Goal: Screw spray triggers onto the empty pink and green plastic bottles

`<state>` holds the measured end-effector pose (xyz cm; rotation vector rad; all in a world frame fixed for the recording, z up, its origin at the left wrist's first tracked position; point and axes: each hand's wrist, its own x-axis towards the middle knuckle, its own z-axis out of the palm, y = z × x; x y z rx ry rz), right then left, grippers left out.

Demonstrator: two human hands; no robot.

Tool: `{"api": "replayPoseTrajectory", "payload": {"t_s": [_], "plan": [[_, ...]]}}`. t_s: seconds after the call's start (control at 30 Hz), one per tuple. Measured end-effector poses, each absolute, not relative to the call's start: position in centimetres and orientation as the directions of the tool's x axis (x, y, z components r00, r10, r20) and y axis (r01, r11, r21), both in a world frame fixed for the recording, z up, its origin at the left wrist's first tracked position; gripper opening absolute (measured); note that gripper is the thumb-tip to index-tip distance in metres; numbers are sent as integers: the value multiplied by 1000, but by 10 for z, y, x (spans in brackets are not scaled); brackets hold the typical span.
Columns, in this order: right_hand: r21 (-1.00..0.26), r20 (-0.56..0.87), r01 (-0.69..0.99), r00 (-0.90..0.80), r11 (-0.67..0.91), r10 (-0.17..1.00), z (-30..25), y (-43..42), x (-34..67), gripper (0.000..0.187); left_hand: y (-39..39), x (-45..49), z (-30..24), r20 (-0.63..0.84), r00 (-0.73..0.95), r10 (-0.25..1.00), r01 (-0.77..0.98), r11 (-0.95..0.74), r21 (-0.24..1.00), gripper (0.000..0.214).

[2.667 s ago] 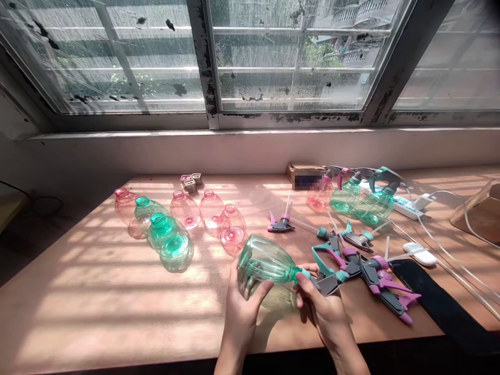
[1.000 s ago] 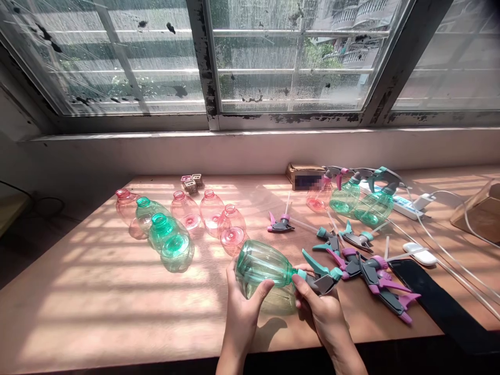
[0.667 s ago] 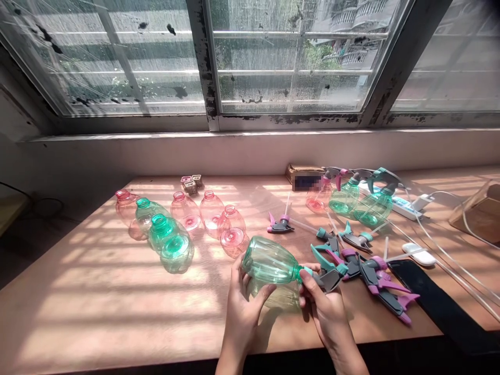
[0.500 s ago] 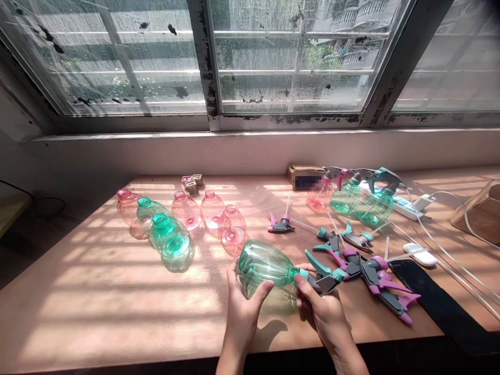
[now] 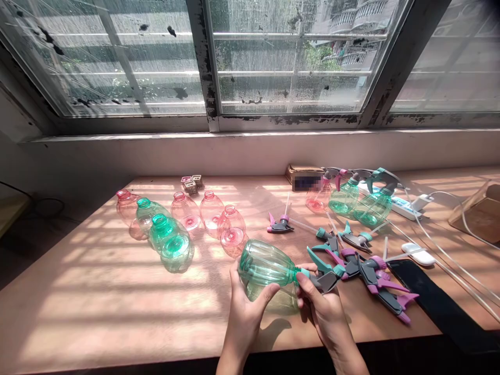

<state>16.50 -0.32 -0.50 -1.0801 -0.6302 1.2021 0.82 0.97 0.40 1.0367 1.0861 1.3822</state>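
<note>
From head height, I see the person's left hand (image 5: 247, 311) cupped part-open around the body of a clear green bottle (image 5: 267, 263), its neck pointing right, tipped on its side over the wooden table (image 5: 117, 325) near the front edge. The right hand (image 5: 323, 306) is nearly closed — thumb and fingers pinching the turquoise collar of the trigger spray head (image 5: 327, 282) at the bottle's neck. To the left, open-necked pink bottles (image 5: 232, 233) stand with two green ones (image 5: 171, 235), sunlight striping the tabletop around them. Right of the hands, loose pink-and-grey spray heads (image 5: 385, 296) lie heaped beside a black phone (image 5: 432, 294). Farther back, bottles with spray heads on — one pink (image 5: 317, 200), two green (image 5: 344, 199) — stand near a white power strip (image 5: 406, 208), below the window (image 5: 292, 73).
</note>
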Motion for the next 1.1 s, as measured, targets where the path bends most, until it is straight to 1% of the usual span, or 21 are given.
{"api": "replayPoseTrajectory", "payload": {"t_s": [0.13,0.4,0.5,0.67,0.93,1.03,1.1], "plan": [[-913,-154,-406,290,-24,945,-2,-4,162,45,11,6,7,-4,-90,996,-211,-15,977,70],[-916,-148,-401,326,-5,934,-8,-1,168,48,14,6,-3,32,-47,998,-187,-40,982,82],[-914,-159,-406,304,-24,939,-7,-2,166,50,13,7,-4,25,-81,996,-174,-39,984,82],[-913,-155,-407,276,-31,949,-4,-3,162,46,15,2,1,-12,-137,990,-168,-11,986,75],[-905,-159,-426,336,-1,928,-6,0,169,52,16,5,-2,82,-55,995,-163,-90,983,83],[-915,-154,-403,328,-9,932,-5,-1,168,51,15,6,-4,68,-60,996,-150,-76,986,90],[-915,-156,-402,305,-22,940,-4,-2,165,48,15,5,-3,41,-80,996,-143,-53,988,89]]}}
